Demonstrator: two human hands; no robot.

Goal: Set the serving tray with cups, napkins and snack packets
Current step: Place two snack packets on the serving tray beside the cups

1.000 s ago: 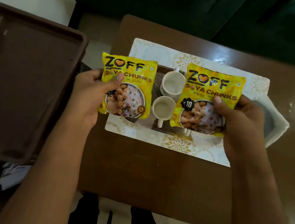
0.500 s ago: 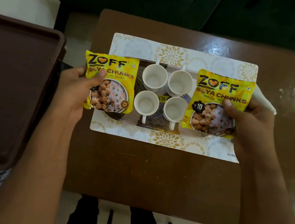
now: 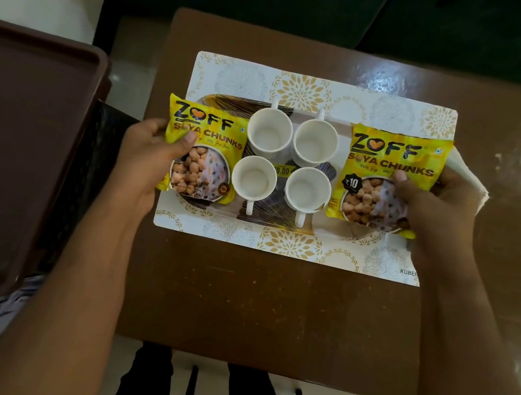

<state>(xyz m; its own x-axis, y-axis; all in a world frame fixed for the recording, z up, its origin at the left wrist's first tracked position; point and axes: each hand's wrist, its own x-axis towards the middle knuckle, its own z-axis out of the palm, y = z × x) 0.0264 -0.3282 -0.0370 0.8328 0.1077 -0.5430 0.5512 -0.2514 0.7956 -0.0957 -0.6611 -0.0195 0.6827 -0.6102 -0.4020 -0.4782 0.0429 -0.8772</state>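
Note:
Several white cups (image 3: pixel 268 132) stand in a square block in the middle of a patterned serving tray (image 3: pixel 282 224). My left hand (image 3: pixel 146 156) grips a yellow soya chunks packet (image 3: pixel 202 152) over the tray's left end. My right hand (image 3: pixel 438 207) grips a second yellow soya chunks packet (image 3: pixel 390 182) over the tray's right end. A white napkin (image 3: pixel 464 177) shows behind the right packet, mostly hidden by my right hand. Whether the packets rest on the tray or hover just above it, I cannot tell.
The tray lies on a white and gold placemat (image 3: pixel 305 90) on a brown wooden table (image 3: pixel 268 303). A large empty brown plastic tray (image 3: pixel 9 153) sits to the left, off the table. Dark seating lies beyond the table's far edge.
Both packets have moved apart and down toward the tray's two ends, uncovering all the cups between them. My hands still hold the packets.

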